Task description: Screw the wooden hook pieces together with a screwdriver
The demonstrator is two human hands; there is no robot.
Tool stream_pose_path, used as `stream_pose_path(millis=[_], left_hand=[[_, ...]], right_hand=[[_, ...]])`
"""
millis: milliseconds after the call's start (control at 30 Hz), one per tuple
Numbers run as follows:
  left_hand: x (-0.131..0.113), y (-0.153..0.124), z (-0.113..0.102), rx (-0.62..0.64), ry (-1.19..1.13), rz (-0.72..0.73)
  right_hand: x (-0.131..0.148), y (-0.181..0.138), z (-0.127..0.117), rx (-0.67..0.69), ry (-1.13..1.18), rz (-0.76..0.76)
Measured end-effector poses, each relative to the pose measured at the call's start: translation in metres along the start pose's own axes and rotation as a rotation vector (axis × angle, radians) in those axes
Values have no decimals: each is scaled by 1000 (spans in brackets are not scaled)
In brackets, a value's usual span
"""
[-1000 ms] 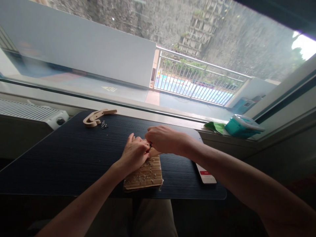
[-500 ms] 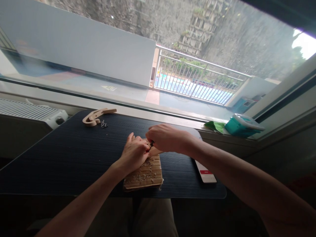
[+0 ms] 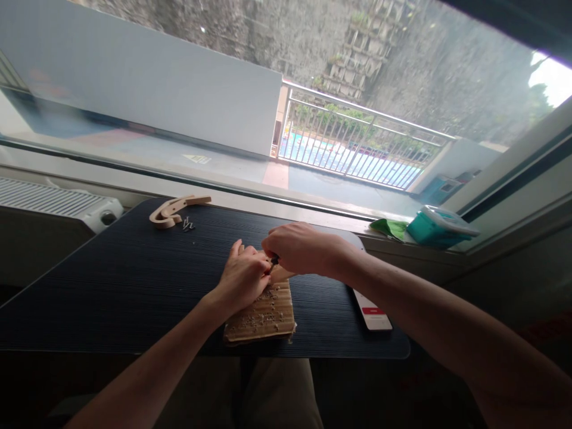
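Pale wooden piece [image 3: 280, 274] lies under the right hand's grip [image 3: 295, 247], curled round a thin dark tool [image 3: 273, 262], likely working it, so the left hand [image 3: 245, 274], its hold hidden, should press steadily.

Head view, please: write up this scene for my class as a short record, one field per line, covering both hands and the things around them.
left hand: over the cardboard, fingers beside the tool's lower end
right hand: closed around a thin, dark tool
cardboard: ridged, pitted, flat on the dark table
pale wooden piece: on the cardboard, partly hidden
curved wood: far left, small metal pieces nearby
phone: partly behind the right forearm
ledge: green cloth, teal box
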State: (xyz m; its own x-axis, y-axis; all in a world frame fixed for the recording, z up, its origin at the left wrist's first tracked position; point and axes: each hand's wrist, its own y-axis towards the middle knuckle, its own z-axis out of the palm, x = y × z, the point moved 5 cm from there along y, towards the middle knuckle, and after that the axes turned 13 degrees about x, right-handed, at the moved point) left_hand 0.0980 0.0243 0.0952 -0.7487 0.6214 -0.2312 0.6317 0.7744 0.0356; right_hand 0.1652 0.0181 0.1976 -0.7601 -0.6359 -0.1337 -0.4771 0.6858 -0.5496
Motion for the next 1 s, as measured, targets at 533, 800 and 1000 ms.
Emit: stream_pose_path(millis=[533,800,1000], left_hand=[[1,1,0,11,12,-7],[0,3,0,8,-3,-18],[4,3,-2,74,-37,29]], right_hand=[[-2,3,1,-16,21,3],[3,16,6,-38,-3,-103],[0,13,10,-19,-3,-104]])
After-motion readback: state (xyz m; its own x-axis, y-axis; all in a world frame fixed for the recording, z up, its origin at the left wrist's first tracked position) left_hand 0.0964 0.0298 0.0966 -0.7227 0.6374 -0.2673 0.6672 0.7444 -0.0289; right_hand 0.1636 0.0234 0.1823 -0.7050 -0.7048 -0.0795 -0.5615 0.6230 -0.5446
